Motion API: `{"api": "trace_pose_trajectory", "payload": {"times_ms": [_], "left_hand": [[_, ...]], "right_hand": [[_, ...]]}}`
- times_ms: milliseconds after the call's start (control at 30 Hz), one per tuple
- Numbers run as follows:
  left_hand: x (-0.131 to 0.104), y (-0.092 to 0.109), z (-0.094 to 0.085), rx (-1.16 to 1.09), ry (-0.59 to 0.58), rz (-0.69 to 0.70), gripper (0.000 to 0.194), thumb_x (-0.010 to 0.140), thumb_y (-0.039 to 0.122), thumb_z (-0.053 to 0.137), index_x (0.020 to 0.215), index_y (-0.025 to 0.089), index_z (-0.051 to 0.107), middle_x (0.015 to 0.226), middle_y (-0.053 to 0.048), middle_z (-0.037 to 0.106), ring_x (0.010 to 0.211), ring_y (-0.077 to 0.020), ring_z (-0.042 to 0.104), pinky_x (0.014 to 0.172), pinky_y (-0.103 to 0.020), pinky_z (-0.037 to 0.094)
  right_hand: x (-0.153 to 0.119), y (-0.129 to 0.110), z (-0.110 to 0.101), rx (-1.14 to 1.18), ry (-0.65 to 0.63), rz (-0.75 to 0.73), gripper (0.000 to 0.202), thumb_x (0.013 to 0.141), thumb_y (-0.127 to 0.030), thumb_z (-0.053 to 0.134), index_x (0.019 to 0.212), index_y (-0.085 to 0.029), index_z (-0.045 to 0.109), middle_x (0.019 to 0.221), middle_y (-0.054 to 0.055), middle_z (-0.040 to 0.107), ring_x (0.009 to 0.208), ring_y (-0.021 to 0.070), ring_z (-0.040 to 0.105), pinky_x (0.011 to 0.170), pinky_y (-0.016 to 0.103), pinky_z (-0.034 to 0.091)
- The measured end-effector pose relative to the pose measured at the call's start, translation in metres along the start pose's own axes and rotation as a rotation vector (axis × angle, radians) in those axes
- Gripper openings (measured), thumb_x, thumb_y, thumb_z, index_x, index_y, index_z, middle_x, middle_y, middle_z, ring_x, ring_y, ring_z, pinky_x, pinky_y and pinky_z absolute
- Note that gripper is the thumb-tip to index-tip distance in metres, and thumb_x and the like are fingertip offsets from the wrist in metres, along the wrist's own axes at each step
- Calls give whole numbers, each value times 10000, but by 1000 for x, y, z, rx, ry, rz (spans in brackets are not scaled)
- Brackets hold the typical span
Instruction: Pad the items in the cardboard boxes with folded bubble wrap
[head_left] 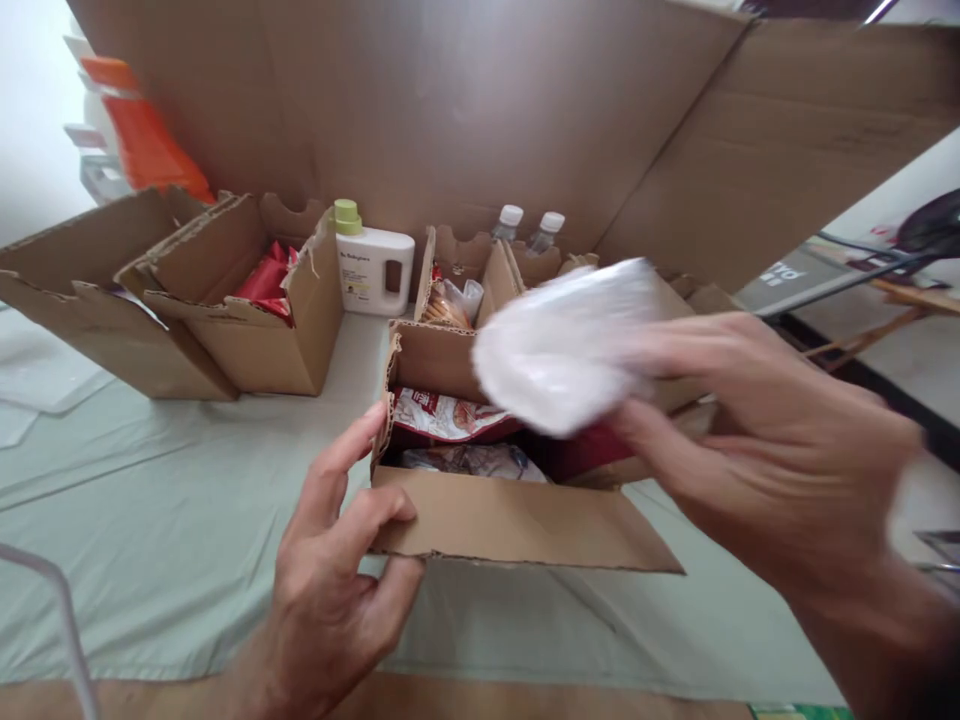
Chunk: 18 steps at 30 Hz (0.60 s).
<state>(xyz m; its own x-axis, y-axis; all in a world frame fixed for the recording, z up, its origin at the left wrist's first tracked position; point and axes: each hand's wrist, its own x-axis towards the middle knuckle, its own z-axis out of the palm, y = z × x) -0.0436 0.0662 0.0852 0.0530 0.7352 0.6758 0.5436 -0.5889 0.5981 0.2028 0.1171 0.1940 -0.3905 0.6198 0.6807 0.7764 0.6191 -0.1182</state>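
My right hand (pixel 750 450) pinches a white, shiny packet (pixel 555 350) between thumb and fingers, above an open cardboard box (pixel 525 515). Motion blurs the packet, and its kind cannot be made out. At the box's near left corner, my left hand (pixel 345 550) grips the cardboard, thumb under the folded-out front flap and fingers on the flap and the side edge. Inside the box lie a red and white printed food packet (pixel 442 412) and a clear plastic-wrapped packet (pixel 472 461). The packet in my right hand and its shadow hide part of the box's right side.
Two cardboard boxes (pixel 300 350) stand at the left, one holding a red packet (pixel 270 280). A white jug with a green cap (pixel 375 265) is beside them. Behind my box are a small box (pixel 499 285) with packets and two clear bottles (pixel 546 235). A tall cardboard panel (pixel 420 110) rises behind.
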Motion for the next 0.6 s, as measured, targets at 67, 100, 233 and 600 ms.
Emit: {"api": "trace_pose_trajectory", "payload": {"times_ms": [67,100,233,600], "left_hand": [[-1,-1,0,-27,22,-8,238,807,-11,575,880,215,593,1587,-108,468,1409,-239,544,1130,-408,510],[-1,-1,1,-40,24,-15,246,802,-19,578,883,212,591,1596,-112,454,1420,-245,534,1138,-412,503],[-1,-6,2,-88,7,-17,280,773,-43,580,914,199,593,1606,-144,432,1454,-277,496,1147,-436,492],[-6,-14,5,-134,15,4,267,777,-37,604,914,192,588,1560,-158,488,1397,-277,547,1118,-438,501]], "right_hand": [[22,-3,7,11,-138,-155,92,952,-137,637,983,-217,668,958,32,753,903,198,679,860,365,544],[28,-5,7,32,-229,-207,89,962,-138,619,971,-214,665,955,31,753,889,191,677,836,352,541],[20,-7,-3,-47,-410,-307,95,991,-174,586,1013,-244,646,1013,22,758,925,198,668,817,359,509],[-13,6,-8,-553,-692,-322,184,912,-122,504,942,-215,660,876,88,707,787,273,591,716,406,420]]}}
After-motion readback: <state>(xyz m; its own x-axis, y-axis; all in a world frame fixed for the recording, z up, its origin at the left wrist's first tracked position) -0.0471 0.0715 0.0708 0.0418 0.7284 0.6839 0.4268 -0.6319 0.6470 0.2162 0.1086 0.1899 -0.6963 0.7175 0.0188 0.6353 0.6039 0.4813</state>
